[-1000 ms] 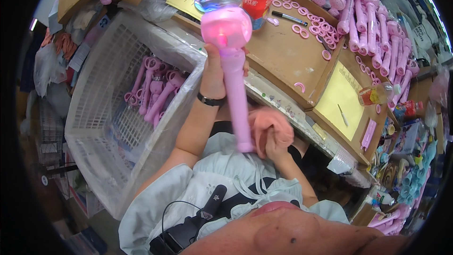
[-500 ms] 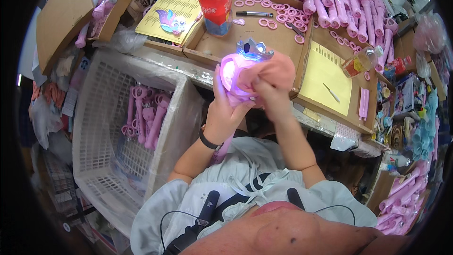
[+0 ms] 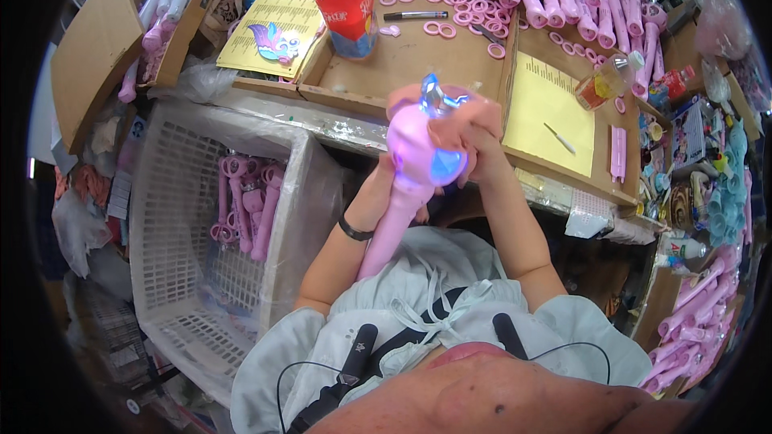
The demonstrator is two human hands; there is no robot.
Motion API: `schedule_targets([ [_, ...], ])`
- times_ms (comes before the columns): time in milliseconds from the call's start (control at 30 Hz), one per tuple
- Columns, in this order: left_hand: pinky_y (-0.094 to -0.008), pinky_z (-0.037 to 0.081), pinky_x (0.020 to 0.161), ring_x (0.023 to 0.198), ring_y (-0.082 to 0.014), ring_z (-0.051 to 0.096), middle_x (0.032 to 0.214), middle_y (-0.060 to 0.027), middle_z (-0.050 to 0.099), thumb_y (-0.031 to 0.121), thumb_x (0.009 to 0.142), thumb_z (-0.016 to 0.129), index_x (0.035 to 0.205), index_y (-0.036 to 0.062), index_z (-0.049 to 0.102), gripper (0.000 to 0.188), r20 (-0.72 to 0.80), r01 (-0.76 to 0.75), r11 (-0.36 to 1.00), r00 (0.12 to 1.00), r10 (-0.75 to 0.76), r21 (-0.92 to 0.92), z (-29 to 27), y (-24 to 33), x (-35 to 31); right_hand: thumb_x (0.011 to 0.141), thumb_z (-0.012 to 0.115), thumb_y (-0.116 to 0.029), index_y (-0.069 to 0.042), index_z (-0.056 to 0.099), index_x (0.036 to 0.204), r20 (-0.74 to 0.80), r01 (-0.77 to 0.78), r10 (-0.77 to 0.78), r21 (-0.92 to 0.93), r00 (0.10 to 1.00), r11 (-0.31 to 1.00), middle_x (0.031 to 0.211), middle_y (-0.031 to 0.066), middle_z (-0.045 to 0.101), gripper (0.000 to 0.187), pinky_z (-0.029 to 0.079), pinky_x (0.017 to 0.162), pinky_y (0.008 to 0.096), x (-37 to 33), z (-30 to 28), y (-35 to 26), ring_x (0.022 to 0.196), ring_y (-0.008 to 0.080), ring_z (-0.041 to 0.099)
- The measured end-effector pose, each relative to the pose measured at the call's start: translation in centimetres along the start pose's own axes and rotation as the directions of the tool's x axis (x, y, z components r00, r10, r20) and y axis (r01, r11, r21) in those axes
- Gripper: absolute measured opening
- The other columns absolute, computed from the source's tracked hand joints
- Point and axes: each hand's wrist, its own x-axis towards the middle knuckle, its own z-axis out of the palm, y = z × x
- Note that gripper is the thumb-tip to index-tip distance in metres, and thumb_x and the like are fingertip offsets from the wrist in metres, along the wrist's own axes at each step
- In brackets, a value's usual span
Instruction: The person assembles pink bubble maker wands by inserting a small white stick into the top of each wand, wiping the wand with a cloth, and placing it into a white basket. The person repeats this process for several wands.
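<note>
A pale grey-blue top (image 3: 418, 313) with short loose sleeves and a drawstring tie at the chest. Black harness straps (image 3: 366, 358) run over it (thin black cables curl beside them). A black band (image 3: 354, 230) circles the left wrist.

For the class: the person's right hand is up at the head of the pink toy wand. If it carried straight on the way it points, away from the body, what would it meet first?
Probably the cardboard tray on the bench beyond the right hand, though depth is unclear.
</note>
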Motion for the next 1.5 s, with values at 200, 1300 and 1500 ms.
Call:
schedule_targets([
  [200,-0.0383,0.046,0.084,0.1,-0.0359,0.059,0.114,-0.0234,0.054,0.021,0.078,0.07,0.134,-0.0014,0.021,0.078,-0.267,0.166,0.266,0.873,0.407,0.95,1.2,-1.6,-0.6,0.089,0.05,-0.018,0.0,0.063,0.098,0.011,0.277,-0.371,-0.686,0.929,0.673,0.071,0.0031,0.061,0.024,0.041,0.041,0.0201,1.0,-2.1,0.9,0.059,0.0084,0.058],
  [1300,-0.0286,0.049,0.053,0.061,-0.0148,0.058,0.092,-0.0098,0.057,0.02,0.063,0.083,0.123,0.0012,0.037,0.078,-0.337,0.092,0.738,0.922,0.19,0.669,0.4,-1.0,-0.4,0.092,0.036,-0.055,-0.008,0.042,0.121,-0.647,0.147,-0.069,0.068,0.759,0.987,0.089,0.005,0.051,0.056,0.042,0.061,0.0273,-2.6,1.2,6.3,0.072,0.0133,0.052],
  [1500,-0.0258,0.044,0.042,0.052,-0.0166,0.057,0.082,-0.0133,0.06,0.055,0.061,0.078,0.111,0.0013,0.046,0.08,0.039,0.198,0.974,0.978,-0.203,0.106,0.0,0.2,-0.1,0.088,0.039,-0.063,-0.004,0.039,0.13,-0.223,-0.012,0.037,0.111,0.974,0.994,0.123,0.0109,0.049,0.072,0.044,0.089,0.0336,-0.5,-1.1,3.0,0.107,0.021,0.053],
])
